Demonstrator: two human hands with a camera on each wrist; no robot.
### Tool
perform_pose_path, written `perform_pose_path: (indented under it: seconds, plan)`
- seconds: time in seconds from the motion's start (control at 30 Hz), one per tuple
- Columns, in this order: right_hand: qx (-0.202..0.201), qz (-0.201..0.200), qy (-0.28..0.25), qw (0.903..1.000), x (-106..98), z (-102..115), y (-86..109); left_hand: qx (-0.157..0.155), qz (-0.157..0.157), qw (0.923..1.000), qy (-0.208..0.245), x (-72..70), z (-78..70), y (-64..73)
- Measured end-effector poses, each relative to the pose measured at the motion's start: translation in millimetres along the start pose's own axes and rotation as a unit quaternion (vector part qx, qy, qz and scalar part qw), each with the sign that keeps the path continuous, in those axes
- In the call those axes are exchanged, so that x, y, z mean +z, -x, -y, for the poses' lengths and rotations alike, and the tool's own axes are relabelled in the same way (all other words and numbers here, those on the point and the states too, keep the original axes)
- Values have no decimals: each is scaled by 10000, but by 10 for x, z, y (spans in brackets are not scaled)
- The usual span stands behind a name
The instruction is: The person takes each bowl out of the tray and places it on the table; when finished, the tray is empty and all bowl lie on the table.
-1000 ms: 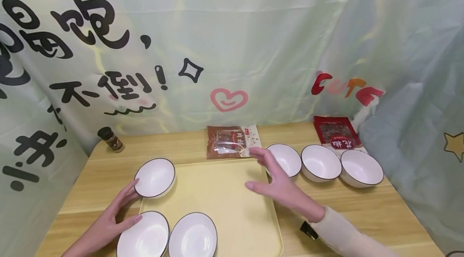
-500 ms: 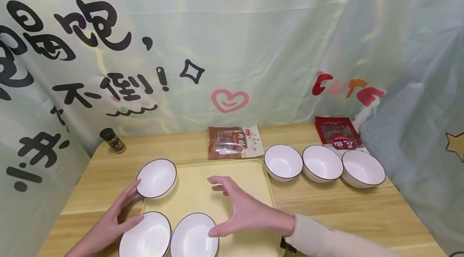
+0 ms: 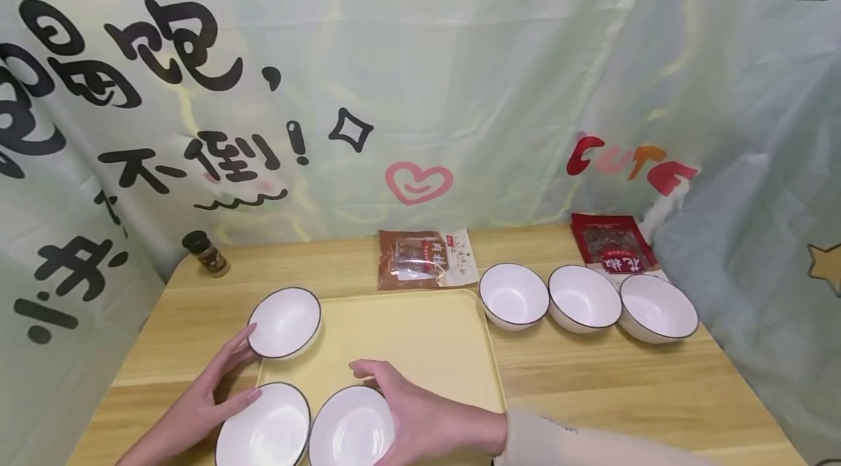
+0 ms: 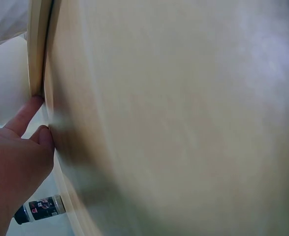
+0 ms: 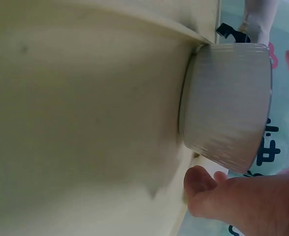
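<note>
My left hand (image 3: 204, 396) lies by the tray's left edge, fingertips at the rim of the far-left white bowl (image 3: 285, 323) and thumb at the rim of the near-left bowl (image 3: 263, 428). Its fingers (image 4: 23, 118) appear beside the tray edge in the left wrist view. Around the right side of the near middle bowl (image 3: 351, 426) spreads my right hand (image 3: 420, 415), fingers bent behind it. In the right wrist view this bowl (image 5: 228, 103) shows a gap from the fingers (image 5: 198, 184). All three bowls have dark rims; the near two are cut off below.
The yellow tray (image 3: 407, 327) lies on a wooden table (image 3: 591, 386). Three more white bowls (image 3: 515, 296) stand in a row right of it. Behind are a brown packet (image 3: 427, 259), a red packet (image 3: 611, 243) and a small seasoning bottle (image 3: 206, 254), before a printed curtain (image 3: 460, 86).
My right hand has come left and nearer, from beside the right-hand row of bowls to the near middle bowl. The left hand and the bowls stay about where they were.
</note>
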State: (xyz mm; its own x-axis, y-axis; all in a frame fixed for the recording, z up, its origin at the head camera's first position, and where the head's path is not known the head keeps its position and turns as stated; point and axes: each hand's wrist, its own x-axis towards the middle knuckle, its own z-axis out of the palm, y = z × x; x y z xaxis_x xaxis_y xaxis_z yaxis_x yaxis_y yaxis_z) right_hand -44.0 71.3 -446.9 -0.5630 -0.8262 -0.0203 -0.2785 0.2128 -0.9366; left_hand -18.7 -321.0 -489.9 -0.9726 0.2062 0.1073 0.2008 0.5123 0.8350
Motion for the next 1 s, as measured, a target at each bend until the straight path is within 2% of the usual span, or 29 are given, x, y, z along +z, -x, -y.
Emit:
perform_pose_path:
  seconds: [0.2, 0.47, 0.7, 0.87, 1.0]
  plan:
    - [-268, 180, 408, 9986, 47, -28, -20, -13, 12, 10000, 32, -7, -2, 5]
    - [6, 229, 629, 9978, 102, -6, -35, -20, 15, 10000, 64, 5, -17, 1]
    - [-131, 242, 1295, 9912, 96, 0, -15, -88, 22, 9999, 72, 6, 3, -1]
    - [-300, 166, 1237, 9917, 90, -26, -4, 67, 13, 9999, 87, 13, 23, 6]
    - [-176, 190, 1131, 9932, 77, -28, -12, 4, 10, 9999, 118, 16, 13, 13]
